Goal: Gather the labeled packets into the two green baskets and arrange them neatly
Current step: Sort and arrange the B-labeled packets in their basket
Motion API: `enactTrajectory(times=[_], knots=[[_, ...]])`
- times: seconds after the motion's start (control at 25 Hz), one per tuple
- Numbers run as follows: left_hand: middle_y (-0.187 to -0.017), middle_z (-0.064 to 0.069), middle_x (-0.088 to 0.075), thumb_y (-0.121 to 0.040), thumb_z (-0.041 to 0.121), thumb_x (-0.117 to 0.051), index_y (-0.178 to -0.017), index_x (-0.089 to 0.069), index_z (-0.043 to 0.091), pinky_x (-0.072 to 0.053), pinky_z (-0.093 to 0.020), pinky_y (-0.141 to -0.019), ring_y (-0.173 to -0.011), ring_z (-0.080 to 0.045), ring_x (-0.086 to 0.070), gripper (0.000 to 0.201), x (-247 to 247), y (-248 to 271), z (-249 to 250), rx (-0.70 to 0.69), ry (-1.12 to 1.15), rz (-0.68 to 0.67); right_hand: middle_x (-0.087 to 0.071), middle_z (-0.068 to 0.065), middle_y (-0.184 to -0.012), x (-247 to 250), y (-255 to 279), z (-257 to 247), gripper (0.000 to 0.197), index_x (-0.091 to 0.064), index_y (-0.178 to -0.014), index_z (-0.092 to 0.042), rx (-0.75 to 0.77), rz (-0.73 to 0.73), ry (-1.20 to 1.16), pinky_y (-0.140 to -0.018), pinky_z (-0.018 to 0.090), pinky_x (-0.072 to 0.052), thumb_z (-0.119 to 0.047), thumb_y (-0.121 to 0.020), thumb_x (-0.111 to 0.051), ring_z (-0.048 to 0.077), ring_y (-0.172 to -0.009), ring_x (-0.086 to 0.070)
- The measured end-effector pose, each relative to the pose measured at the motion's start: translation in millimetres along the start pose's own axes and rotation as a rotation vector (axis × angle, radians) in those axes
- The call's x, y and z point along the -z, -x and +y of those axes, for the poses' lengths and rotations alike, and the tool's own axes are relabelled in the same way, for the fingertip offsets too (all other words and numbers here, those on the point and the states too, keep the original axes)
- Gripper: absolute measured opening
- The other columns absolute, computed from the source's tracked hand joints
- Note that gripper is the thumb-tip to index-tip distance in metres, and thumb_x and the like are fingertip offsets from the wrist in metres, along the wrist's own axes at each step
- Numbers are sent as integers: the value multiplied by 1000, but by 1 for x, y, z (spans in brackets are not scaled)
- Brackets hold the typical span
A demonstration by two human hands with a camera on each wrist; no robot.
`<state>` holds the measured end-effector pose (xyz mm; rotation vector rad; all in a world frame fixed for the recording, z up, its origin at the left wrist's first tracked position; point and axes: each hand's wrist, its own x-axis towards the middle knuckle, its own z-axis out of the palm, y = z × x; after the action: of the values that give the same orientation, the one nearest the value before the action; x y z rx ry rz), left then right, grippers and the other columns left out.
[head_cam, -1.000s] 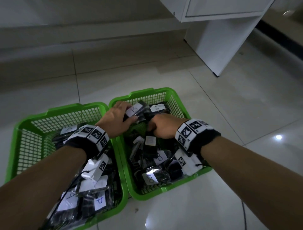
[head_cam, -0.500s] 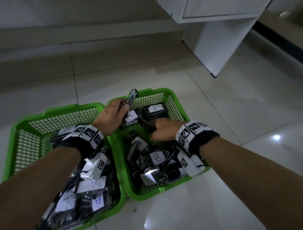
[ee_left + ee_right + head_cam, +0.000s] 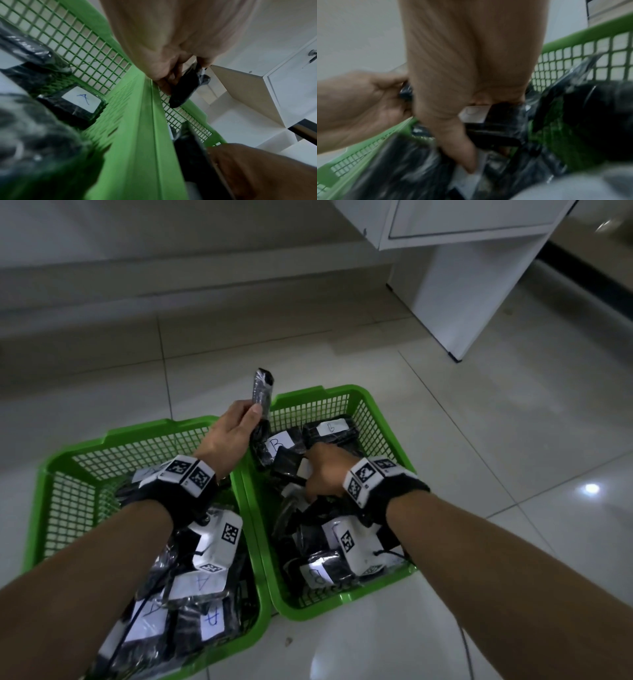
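Two green baskets stand side by side on the floor. The left basket [image 3: 85, 446] holds black packets labelled A [image 3: 202, 583]. The right basket [image 3: 376, 412] holds packets labelled B [image 3: 277, 445]. My left hand [image 3: 236, 429] pinches one black packet [image 3: 262, 388] upright above the far end of the adjoining rims; the left wrist view shows that packet [image 3: 183, 89] between thumb and fingers. My right hand [image 3: 322, 474] is down in the right basket. Its thumb and curled fingers grip a black packet [image 3: 501, 121] with a white label whose letter I cannot read.
A white cabinet [image 3: 479, 285] stands on the tiled floor at the back right. A wall base runs along the back. Glossy floor tiles [image 3: 513, 440] surround both baskets. The wrist cameras hang below both forearms over the packets.
My left hand has lifted a black packet out of the right basket's far left corner and turned it upright. My right hand has slid nearer and dug into the pile.
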<state>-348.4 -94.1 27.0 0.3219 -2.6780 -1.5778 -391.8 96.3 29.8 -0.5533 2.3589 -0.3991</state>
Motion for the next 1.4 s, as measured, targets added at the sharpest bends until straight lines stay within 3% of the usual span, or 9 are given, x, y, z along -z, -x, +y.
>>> enactTrajectory(times=[0.08,0.24,0.44,0.52,0.64,0.8,1.0,1.28,1.4], knots=[[-114,-2,-62,-104,45,-37,-129,-51,18,-45,-32,-80,-99,-18,-59,40,-1,1,2,-12,-89,-36,-72,9,-97,18,9,4,37,-71,-102,-8,-16,-24,-89,-72,36,-60,-18,-70,-87,27,-88,-70],[-114,1,-58,-101,45,-46,-129,-53,19,-42,-30,-80,-100,-18,-59,38,-5,5,11,-50,-260,-47,-72,3,-100,40,17,26,45,-68,-104,-16,-80,-20,-223,-82,38,-61,-27,-66,-89,21,-90,-70],[-105,1,-58,-85,41,-66,-109,-60,19,-51,-30,-72,-92,-19,-63,33,-18,9,4,-179,-631,-214,-74,10,-112,42,20,39,80,-67,-114,-8,-69,-114,-485,-96,49,-57,-26,-40,-89,30,-106,-70],[-102,4,-59,-77,51,-71,-107,-62,21,-54,-32,-76,-92,-17,-62,43,-21,11,7,-178,-746,-322,-74,13,-107,46,22,40,69,-66,-107,-2,-58,-123,-478,-95,53,-57,-21,-44,-89,32,-102,-71],[-110,0,-62,-77,52,-73,-115,-62,20,-54,-35,-83,-98,-20,-62,51,-27,15,13,-224,-869,-428,-71,12,-86,58,24,46,32,-68,-88,-7,-108,-28,-500,-81,44,-58,-9,-60,-82,32,-86,-69],[-120,-6,-57,-87,48,-65,-124,-54,14,-50,-34,-88,-107,-24,-60,51,-36,12,14,-237,-967,-470,-78,6,-87,68,24,67,43,-76,-91,-9,-180,192,-493,-84,43,-62,-21,-50,-84,27,-87,-75],[-122,-6,-58,-78,57,-74,-126,-52,14,-52,-38,-89,-112,-27,-61,68,-46,6,17,-195,-1126,-481,-79,8,-89,62,28,77,35,-77,-91,-8,-173,225,-515,-84,43,-63,-17,-59,-86,28,-88,-76],[-121,-9,-58,-68,50,-85,-124,-51,11,-51,-40,-90,-112,-29,-61,77,-56,-2,20,-137,-1180,-529,-78,8,-85,59,29,74,27,-76,-88,-8,-169,261,-550,-75,37,-62,-13,-63,-85,24,-81,-75],[-129,-9,-50,-65,54,-85,-130,-46,12,-49,-42,-93,-118,-29,-55,87,-55,-1,19,-162,-1209,-473,-77,7,-85,62,30,73,24,-76,-88,-9,-147,286,-572,-70,32,-61,-10,-65,-83,21,-80,-74]])
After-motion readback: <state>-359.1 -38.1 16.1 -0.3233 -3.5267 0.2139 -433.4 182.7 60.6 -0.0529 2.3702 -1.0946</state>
